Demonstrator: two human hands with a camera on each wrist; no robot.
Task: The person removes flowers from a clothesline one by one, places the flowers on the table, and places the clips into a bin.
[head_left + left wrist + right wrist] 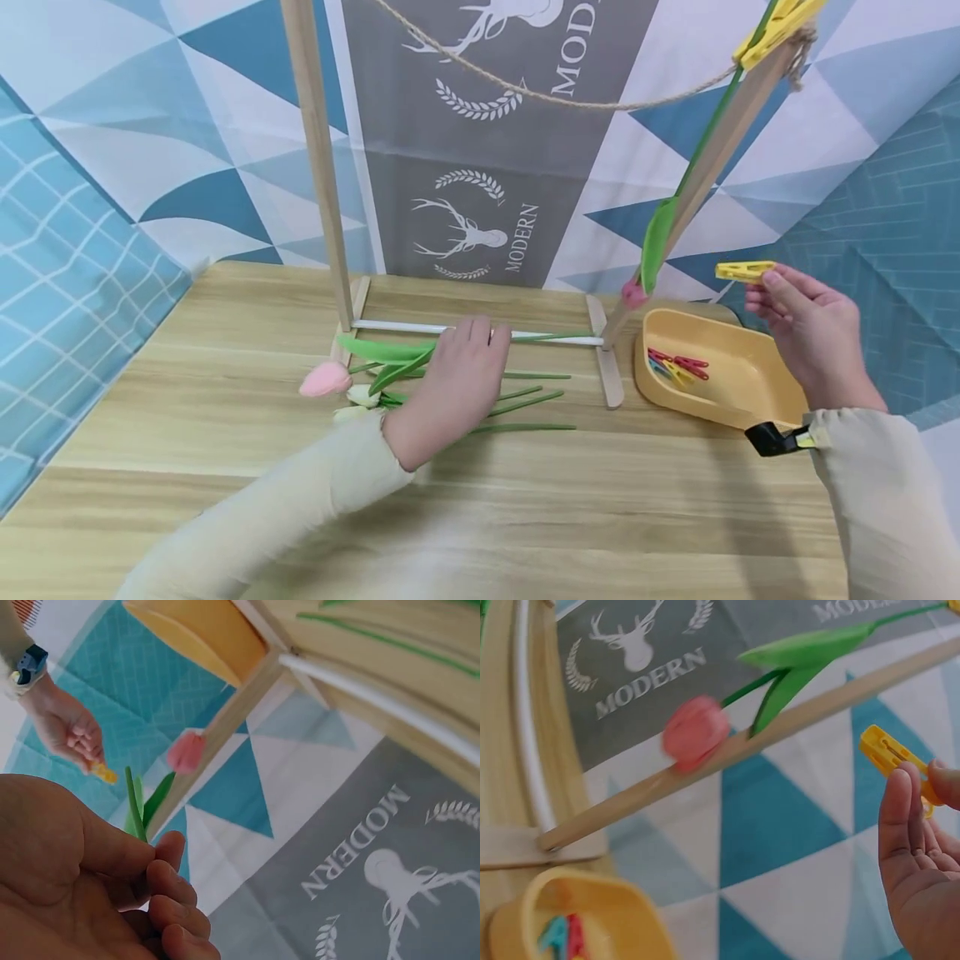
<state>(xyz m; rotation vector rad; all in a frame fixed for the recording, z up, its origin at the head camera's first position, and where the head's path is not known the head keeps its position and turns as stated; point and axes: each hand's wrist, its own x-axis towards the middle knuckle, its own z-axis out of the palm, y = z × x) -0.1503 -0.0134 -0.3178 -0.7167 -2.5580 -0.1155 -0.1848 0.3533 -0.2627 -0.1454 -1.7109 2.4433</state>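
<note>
My left hand (459, 385) pinches the green stem (135, 806) of an artificial tulip above the table. A pale pink tulip head (326, 379) lies to its left; the hand hides how the stems run beneath it. White tulips (363, 395) lie under and beside that wrist, their stems pointing right. In my right hand (821, 337), held above the basin's right side, a yellow clothespin (744, 271) is pinched between thumb and fingers. Another tulip, with a pink head (695, 733), hangs upside down along the right post, its stem clipped by a yellow clothespin (778, 32) at the rope.
A wooden frame has a left post (318, 158), a right post (723, 137) and a white crossbar (480, 332) low between them. Twine (525, 90) sags across the top. The yellow basin (693, 407) on the right holds several coloured clothespins (678, 367). Patterned cloth hangs behind.
</note>
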